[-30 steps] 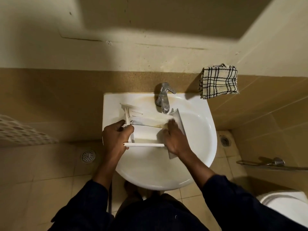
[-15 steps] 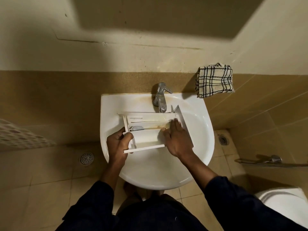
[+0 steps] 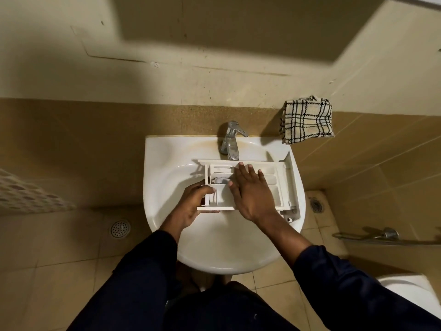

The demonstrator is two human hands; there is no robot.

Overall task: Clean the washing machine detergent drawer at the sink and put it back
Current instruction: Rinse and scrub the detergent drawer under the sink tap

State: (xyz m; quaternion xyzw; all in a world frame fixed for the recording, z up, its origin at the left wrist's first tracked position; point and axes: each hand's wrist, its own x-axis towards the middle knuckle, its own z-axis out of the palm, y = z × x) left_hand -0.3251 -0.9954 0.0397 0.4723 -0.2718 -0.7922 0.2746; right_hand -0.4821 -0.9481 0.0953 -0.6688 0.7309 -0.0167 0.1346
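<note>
Detergent drawer lies across the sink just below the tap, long axis left-right. Left hand grips its left end, fingers curled. Right hand rests flat on the middle compartments, fingers straight.

1. The detergent drawer is white, with one small grey piece in a compartment.
2. The sink is glossy white, with a faint yellowish stain on its ledge around the tap (pale, more a tint than a mark).
3. The tap is shiny silver.
4. The cloth is cream with a black check of thin wavy lines.
5. The wall tiles are tan with a fine speckle; the upper wall is plain cream.
6. The floor tiles are beige with paler grout lines; the floor drain is silver, dotted with holes.
7. The sleeves are dark navy.
</note>
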